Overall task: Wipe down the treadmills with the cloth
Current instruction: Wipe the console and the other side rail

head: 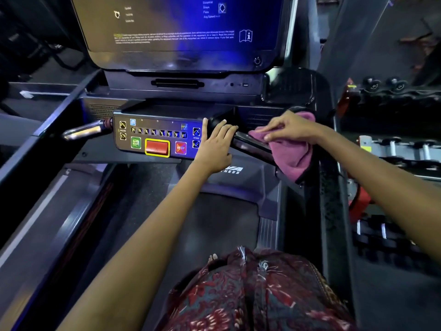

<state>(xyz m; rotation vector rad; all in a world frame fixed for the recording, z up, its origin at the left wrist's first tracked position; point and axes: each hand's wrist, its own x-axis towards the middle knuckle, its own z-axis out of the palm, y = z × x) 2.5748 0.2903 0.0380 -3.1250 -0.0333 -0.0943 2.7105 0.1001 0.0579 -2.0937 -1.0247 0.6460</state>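
Pink, soft terry cloth lies draped over the dark, glossy right handlebar of a black treadmill, its lower folds hanging down past the bar toward the side rail. The right hand rests on top of the cloth with fingers spread and slightly bent, pressing the fabric against the bar; whether the thumb curls under the fabric cannot be seen. The left hand lies just beside it, palm down and fingers straight, at the inner end of the same handlebar where it meets the control panel; it grasps nothing.

On that dark rectangular control panel sit a large red button with a yellow border, a small green start button to its left and a red round stop button to its right, with a row of small numbered keys above. A shiny chrome left handlebar sticks out from the panel's other end. Above stands a big console screen glowing blue with fine text too small to read. The dark running belt stretches below the arms, and patterned dark red fabric of the person's clothing fills the bottom edge. Racks of dumbbells stand to the right of the machine.
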